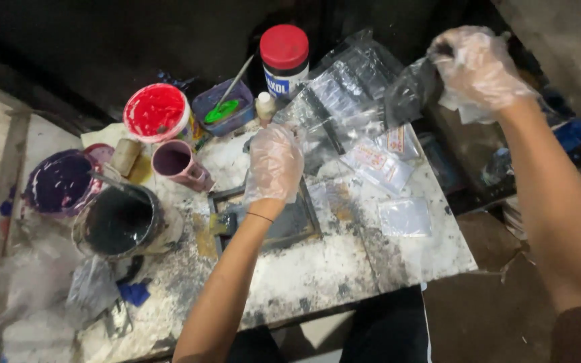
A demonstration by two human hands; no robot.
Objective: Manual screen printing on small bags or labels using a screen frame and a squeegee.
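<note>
Both my hands wear thin clear plastic gloves. My left hand (274,163) rests palm down on the paint-stained white table (344,269), pressing on the near edge of a pile of clear plastic bags (344,101), just above a dark square frame (284,225). My right hand (477,67) is raised at the upper right, fingers closed on a clear plastic bag (408,91) that it lifts off the pile. Small flat clear bags with red prints (379,163) lie to the right of my left hand.
Left of my hands stand open paint tubs: red (155,112), purple (60,183), black (119,222), plus a purple cup (176,163). A blue tray with green paint and a stick (224,106) and a red-lidded white jar (284,59) stand at the back. Dark floor lies right.
</note>
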